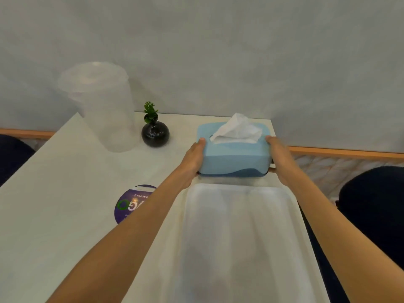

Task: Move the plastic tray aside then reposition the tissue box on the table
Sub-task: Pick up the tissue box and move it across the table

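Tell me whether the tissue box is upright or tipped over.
Upright. The tissue box has its opening facing up, with a white tissue sticking out the top. The left hand and right hand hold its two ends.

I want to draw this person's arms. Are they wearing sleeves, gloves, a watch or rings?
Draw them bare. Both forearms are uncovered all the way to the bottom of the picture, so no sleeves show. The left hand and the right hand have no gloves, and neither wrist has a watch or bracelet. No rings show, but most of the fingers are hidden, so I cannot be sure. No marks show on the arms.
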Tool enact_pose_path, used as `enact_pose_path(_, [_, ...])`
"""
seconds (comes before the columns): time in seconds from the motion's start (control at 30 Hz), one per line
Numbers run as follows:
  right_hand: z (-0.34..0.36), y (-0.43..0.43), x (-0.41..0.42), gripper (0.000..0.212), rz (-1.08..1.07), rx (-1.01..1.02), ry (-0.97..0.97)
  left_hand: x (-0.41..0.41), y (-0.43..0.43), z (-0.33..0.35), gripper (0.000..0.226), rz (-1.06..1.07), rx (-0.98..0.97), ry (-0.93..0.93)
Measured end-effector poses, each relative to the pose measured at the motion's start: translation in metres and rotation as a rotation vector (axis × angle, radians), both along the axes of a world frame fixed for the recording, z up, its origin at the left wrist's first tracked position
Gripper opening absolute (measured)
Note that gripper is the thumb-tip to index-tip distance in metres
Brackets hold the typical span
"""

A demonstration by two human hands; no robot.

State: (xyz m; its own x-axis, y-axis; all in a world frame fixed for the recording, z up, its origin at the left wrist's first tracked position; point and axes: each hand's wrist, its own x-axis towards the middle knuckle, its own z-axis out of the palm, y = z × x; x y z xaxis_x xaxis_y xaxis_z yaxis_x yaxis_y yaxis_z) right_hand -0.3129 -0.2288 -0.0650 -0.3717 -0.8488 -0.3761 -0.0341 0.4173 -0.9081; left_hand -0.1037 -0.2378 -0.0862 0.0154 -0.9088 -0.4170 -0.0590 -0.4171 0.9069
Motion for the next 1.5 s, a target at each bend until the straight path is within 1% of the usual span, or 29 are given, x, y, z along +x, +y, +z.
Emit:
enact_pose_path(0.03, [-0.004, -0.004, -0.004, 0.021, -0.002, -0.009, -0.003, -0.007, -0.005, -0.004, 0.053, 0.007, 0.003, -0.028])
enact_pose_path(0.1, [-0.012, -0.011, -0.011, 0.018, -0.02, -0.025, -0.014, -0.018, -0.014, -0.01, 0.059, 0.017, 0.012, -0.08])
enact_pose_path(0.23, [-0.025, -0.028, -0.026, 0.017, -0.052, -0.021, -0.035, -0.035, -0.033, -0.017, 0.061, 0.018, 0.021, -0.093])
enact_pose_path(0.53, [-0.04, -0.079, -0.043, 0.033, 0.027, -0.006, 0.018, -0.046, -0.085, -0.024, 0.061, 0.044, -0.034, -0.083])
enact_pose_path(0.73, [-0.038, -0.105, -0.051, 0.036, 0.074, -0.001, 0.017, -0.054, -0.107, -0.019, 0.057, 0.02, -0.044, -0.091])
enact_pose_path(0.87, [-0.037, -0.116, -0.056, 0.039, 0.083, -0.005, 0.017, -0.056, -0.118, -0.018, 0.065, -0.009, -0.044, -0.113])
enact_pose_path(1.13, [-0.035, -0.132, -0.058, 0.043, 0.11, -0.006, 0.07, -0.058, -0.13, -0.014, 0.065, -0.032, -0.086, -0.134])
enact_pose_path(1.33, [-0.035, -0.132, -0.06, 0.04, 0.123, 0.001, 0.064, -0.058, -0.129, -0.014, 0.055, -0.009, -0.103, -0.158])
enact_pose_path(1.43, [-0.031, -0.129, -0.061, 0.039, 0.13, 0.008, 0.036, -0.06, -0.123, -0.011, 0.06, 0.023, -0.105, -0.197])
enact_pose_path(1.5, [-0.028, -0.125, -0.063, 0.047, 0.143, 0.036, 0.028, -0.06, -0.118, -0.01, 0.068, 0.033, -0.117, -0.238])
